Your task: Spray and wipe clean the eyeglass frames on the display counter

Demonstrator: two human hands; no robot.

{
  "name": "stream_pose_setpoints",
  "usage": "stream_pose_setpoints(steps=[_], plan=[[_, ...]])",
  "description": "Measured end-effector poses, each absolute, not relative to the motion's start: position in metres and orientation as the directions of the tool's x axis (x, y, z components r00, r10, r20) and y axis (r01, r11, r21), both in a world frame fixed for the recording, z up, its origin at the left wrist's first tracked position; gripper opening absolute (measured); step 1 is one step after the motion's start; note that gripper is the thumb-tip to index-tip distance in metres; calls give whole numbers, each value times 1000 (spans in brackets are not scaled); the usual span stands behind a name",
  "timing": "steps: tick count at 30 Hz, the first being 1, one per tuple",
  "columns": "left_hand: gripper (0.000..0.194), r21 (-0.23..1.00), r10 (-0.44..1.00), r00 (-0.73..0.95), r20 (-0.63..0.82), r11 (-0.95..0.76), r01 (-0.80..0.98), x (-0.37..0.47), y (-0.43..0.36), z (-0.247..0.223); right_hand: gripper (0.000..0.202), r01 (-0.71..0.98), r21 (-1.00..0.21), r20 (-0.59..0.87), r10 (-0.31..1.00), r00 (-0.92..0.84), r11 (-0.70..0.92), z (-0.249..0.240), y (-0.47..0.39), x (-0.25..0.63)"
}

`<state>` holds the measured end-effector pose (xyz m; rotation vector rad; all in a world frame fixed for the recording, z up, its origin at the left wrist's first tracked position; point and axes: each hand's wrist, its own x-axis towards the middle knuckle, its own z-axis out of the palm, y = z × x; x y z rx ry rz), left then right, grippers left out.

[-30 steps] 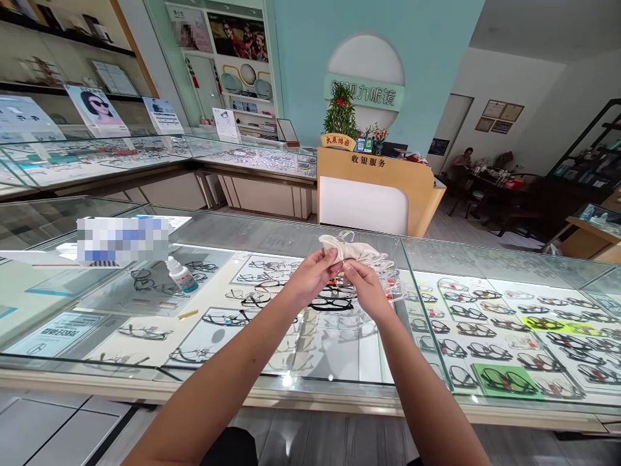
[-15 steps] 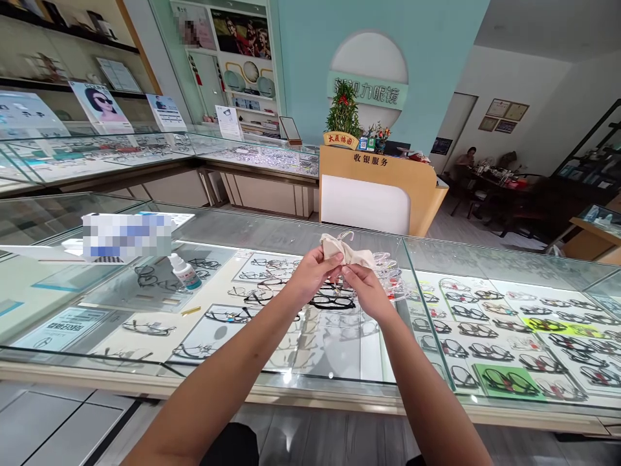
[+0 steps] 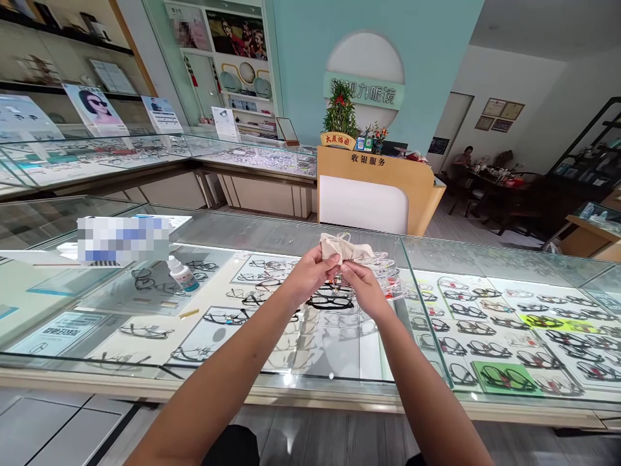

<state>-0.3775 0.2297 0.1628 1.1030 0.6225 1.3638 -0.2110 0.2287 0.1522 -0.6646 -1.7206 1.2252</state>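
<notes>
A cream cloth [image 3: 356,251] is held up over the glass counter, with part of a clear glasses frame showing at its top. My left hand [image 3: 313,268] is closed on the cloth's left side, thumb across it. From the right, my right hand [image 3: 359,279] pinches the cloth's lower edge, its fingertips close to those of my left hand. Black-framed glasses [image 3: 330,301] lie just below my hands. Clear-framed glasses [image 3: 391,285] are to the right of my right hand. How much of the frame the cloth covers is hidden.
A small white bottle [image 3: 182,273] stands on the glass counter [image 3: 228,226] at the left, near a blurred box [image 3: 123,239]. Several eyeglasses fill the display at the right. Beyond is a wooden cashier desk [image 3: 427,194] with a plant [image 3: 340,113]. A person sits at the far right.
Both hands stay together on the cloth, with only slight shifts of the fingers and the folds. The whole view has moved a little.
</notes>
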Motion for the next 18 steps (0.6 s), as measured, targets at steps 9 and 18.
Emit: stream_pose_setpoints(steps=[9,18], plan=[[57,871,987,47,156,-115,-478,-374,233,158,44,-63,-932,343,814,-468,357,148,220,-220],[31,730,938,210,274,-60,-681,-385,234,172,40,-241,-867,483,854,-193,436,165,221,-201]])
